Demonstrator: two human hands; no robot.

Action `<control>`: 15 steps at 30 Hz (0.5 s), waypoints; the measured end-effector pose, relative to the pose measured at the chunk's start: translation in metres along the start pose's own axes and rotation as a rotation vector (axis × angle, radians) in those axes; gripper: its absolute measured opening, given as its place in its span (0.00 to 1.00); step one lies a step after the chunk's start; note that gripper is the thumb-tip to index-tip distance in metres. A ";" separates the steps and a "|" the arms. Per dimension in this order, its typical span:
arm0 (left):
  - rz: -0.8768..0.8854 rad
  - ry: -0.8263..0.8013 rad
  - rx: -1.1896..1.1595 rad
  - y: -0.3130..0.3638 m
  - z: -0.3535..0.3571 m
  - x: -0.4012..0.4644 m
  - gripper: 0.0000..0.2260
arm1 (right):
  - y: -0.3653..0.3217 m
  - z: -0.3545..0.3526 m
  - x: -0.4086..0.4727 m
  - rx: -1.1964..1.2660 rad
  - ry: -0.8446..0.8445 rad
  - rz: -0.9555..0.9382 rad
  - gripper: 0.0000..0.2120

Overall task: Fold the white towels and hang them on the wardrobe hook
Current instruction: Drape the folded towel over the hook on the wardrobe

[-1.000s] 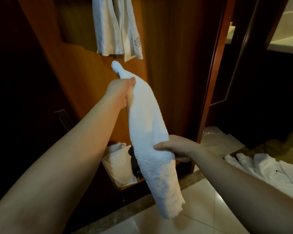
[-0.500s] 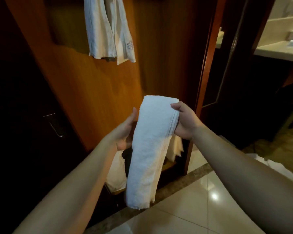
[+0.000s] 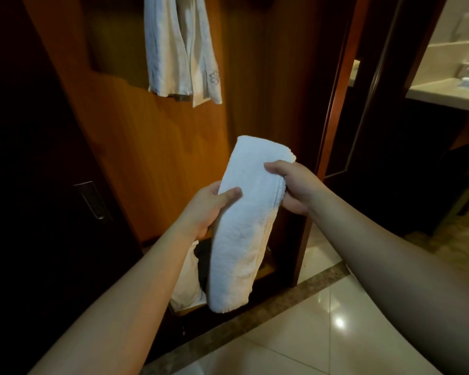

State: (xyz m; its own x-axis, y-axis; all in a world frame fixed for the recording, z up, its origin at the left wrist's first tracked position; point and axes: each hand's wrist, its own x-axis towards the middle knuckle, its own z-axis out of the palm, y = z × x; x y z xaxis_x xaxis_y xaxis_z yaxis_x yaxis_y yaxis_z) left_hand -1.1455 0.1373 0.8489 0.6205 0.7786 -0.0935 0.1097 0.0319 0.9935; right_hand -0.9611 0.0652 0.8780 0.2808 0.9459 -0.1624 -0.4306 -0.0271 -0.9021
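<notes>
Before the wardrobe (image 3: 157, 158), where a pale garment (image 3: 179, 50) hung, perhaps on a hook, the left hand (image 3: 206, 209) and right hand (image 3: 293, 185) both gripped a folded towel (image 3: 244, 226) held below that garment.

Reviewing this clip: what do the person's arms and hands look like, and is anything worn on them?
Both forearms are bare as far as the frame shows: no sleeves in view. The left hand and right hand wear no gloves, and no ring, watch or bracelet shows on the visible fingers and wrists. No markings or tattoos can be made out in the dim, warm light.
</notes>
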 end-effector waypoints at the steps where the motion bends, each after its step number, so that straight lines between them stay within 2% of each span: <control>1: -0.014 0.003 -0.004 -0.003 -0.001 -0.001 0.16 | -0.006 0.005 -0.001 0.003 0.002 -0.002 0.16; 4: 0.044 0.132 0.030 -0.005 0.001 -0.004 0.15 | -0.025 0.019 -0.002 0.002 -0.005 -0.010 0.07; 7: 0.204 0.415 0.050 0.006 0.008 -0.013 0.13 | -0.043 0.032 0.001 -0.020 -0.002 -0.048 0.06; 9: 0.295 0.526 0.064 0.017 0.013 -0.023 0.13 | -0.053 0.043 0.006 -0.066 0.007 -0.090 0.08; 11: 0.369 0.461 -0.048 0.026 0.021 -0.032 0.21 | -0.063 0.056 0.012 -0.136 0.054 -0.138 0.11; 13: 0.398 0.266 -0.136 0.032 0.031 -0.038 0.30 | -0.075 0.073 0.014 -0.189 0.089 -0.196 0.07; 15: 0.368 0.120 -0.102 0.037 0.042 -0.033 0.38 | -0.086 0.091 0.014 -0.191 0.124 -0.242 0.09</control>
State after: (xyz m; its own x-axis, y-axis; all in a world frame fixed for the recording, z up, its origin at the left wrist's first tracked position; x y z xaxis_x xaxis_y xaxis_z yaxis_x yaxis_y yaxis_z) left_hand -1.1293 0.0863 0.8861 0.5079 0.8172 0.2724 -0.1842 -0.2059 0.9611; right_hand -0.9981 0.1105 0.9899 0.4624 0.8862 0.0289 -0.1734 0.1224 -0.9772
